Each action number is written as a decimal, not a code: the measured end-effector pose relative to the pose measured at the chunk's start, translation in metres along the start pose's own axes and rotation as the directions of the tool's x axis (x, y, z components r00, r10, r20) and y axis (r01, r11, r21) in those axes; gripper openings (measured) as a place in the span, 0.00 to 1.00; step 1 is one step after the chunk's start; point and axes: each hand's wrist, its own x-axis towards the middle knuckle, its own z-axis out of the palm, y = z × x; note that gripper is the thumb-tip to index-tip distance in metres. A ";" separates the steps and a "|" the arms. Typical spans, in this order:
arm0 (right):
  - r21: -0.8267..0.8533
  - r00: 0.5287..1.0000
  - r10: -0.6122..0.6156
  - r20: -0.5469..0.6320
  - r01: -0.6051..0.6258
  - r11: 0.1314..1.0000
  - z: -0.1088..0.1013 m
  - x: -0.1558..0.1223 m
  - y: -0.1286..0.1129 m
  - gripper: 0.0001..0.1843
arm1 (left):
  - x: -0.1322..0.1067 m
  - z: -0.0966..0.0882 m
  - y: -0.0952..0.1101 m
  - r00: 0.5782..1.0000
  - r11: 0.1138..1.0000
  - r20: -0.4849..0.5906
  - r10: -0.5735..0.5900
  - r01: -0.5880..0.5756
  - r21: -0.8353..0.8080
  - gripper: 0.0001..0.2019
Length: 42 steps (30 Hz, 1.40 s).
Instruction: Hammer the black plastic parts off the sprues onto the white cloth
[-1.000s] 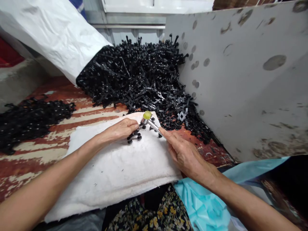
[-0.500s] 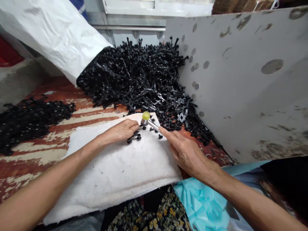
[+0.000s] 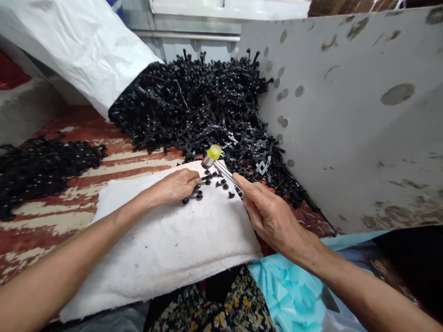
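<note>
The right grip (image 3: 269,208) encircled a yellow-faced mallet (image 3: 222,169), head (image 3: 209,160) projecting beyond; the left grip (image 3: 179,184) pinched a black linkage (image 3: 200,195).

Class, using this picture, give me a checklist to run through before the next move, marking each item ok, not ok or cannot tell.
1. Right hand grips the hammer by its handle: ok.
2. Left hand holds a black part: ok.
3. White cloth lies beneath that part: ok.
4. Area around the hammer head free of stray bits: not ok, small black pieces lie on the cloth nearby.
5. Held part firmly seated: cannot tell, the left fingertips hide some of it.
</note>
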 end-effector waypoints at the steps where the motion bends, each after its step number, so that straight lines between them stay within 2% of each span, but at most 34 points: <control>1: 0.014 1.000 -0.010 -0.029 0.010 1.000 0.000 0.000 -0.001 0.29 | 0.000 -0.001 0.001 1.000 1.000 -0.004 0.001 -0.001 0.017 0.12; 4: 0.030 0.998 -0.009 -0.062 0.011 0.999 0.002 -0.003 -0.001 0.29 | -0.001 -0.002 0.002 1.000 0.999 -0.001 0.001 0.000 0.053 0.12; 11: 0.023 0.995 0.043 0.089 -0.045 0.999 0.011 -0.011 0.006 0.29 | 0.004 -0.008 -0.002 0.993 0.993 0.060 0.101 -0.105 0.060 0.11; 18: 0.081 0.999 0.016 -0.045 -0.012 0.997 0.006 -0.008 0.001 0.32 | 0.015 -0.023 -0.006 0.972 0.987 0.174 0.160 -0.154 -0.044 0.12; 23: -0.012 0.998 -0.002 0.068 0.002 1.000 0.001 -0.005 0.001 0.30 | 0.017 -0.027 -0.002 0.957 0.978 0.204 0.206 -0.193 -0.083 0.10; 28: 0.081 0.994 -0.014 -0.105 0.023 0.996 -0.004 -0.003 -0.004 0.32 | 0.018 -0.027 -0.005 0.955 0.977 0.203 0.214 -0.210 -0.041 0.13; 29: 0.074 0.996 -0.007 -0.093 0.014 0.997 -0.004 -0.002 -0.003 0.32 | 0.018 -0.027 -0.005 0.955 0.976 0.203 0.217 -0.214 -0.037 0.13; 33: -0.041 0.995 0.014 0.099 -0.009 0.999 -0.003 -0.001 0.004 0.30 | 0.018 -0.027 -0.005 0.956 0.977 0.201 0.212 -0.209 -0.037 0.09; 34: -0.024 0.996 0.002 0.093 0.000 1.000 -0.005 0.000 0.003 0.29 | 0.018 -0.027 -0.005 0.957 0.978 0.200 0.210 -0.207 -0.038 0.09; 38: 0.136 0.986 -0.064 -0.152 0.085 0.987 -0.011 0.000 -0.005 0.33 | 0.017 -0.025 -0.007 0.957 0.976 0.189 0.218 -0.217 -0.025 0.12; 39: 0.126 0.984 -0.060 -0.166 0.081 0.989 -0.011 0.000 -0.006 0.33 | 0.017 -0.024 -0.008 0.957 0.975 0.186 0.221 -0.223 -0.013 0.13; 40: 0.090 0.989 -0.048 -0.137 0.060 0.994 -0.010 0.000 -0.006 0.33 | 0.016 -0.023 -0.009 0.957 0.974 0.187 0.221 -0.225 0.002 0.13; 42: -0.019 1.000 0.006 0.003 -0.006 1.000 -0.007 0.000 -0.002 0.31 | 0.015 -0.021 -0.009 0.960 0.975 0.190 0.207 -0.218 0.037 0.13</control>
